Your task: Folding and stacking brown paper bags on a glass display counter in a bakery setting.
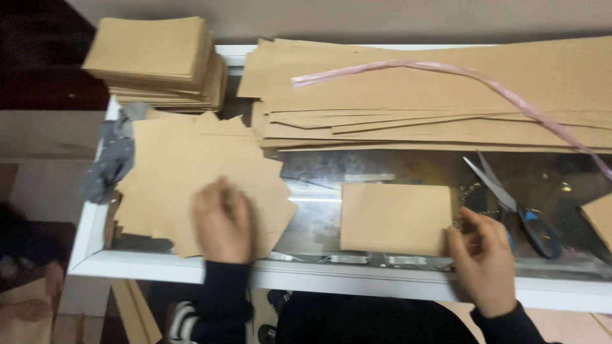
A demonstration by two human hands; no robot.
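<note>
My left hand [222, 220] rests flat on a fanned pile of brown paper sheets [185, 165] at the left of a glass-topped table [357, 169]. My right hand [486, 258] pinches the right edge of a single folded brown paper rectangle [394, 216] lying on the glass near the front edge. Both sleeves are dark.
A neat stack of folded brown papers [156, 60] sits at the back left. Long brown paper sheets [433, 95] lie across the back with a pink plastic strip [446, 70] on them. Blue-handled scissors [516, 207] lie right of my right hand. A grey cloth [111, 159] is at the left edge.
</note>
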